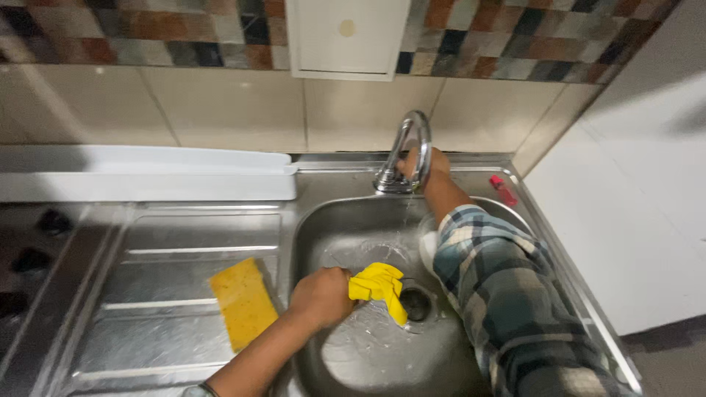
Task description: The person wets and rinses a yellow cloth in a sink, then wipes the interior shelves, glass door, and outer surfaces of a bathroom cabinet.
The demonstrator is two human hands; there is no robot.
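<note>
My left hand (pixel 321 296) is inside the steel sink (pixel 346 228), closed around a crumpled yellow cloth (pixel 380 287) that hangs just left of the drain (pixel 416 303). A thin stream of water falls from the chrome tap (pixel 406 151) into the basin. My right hand (pixel 428 165), its arm in a plaid sleeve, reaches to the back of the sink and grips the tap near its handle. A yellow sponge (pixel 243 300) lies flat on the ribbed draining board to the left of the basin.
A small red object (pixel 504 190) lies on the sink's back right rim. A white raised ledge (pixel 147 173) runs along the wall behind the draining board. Dark stove knobs (pixel 33 259) show at far left. A white cabinet side (pixel 632 206) stands at right.
</note>
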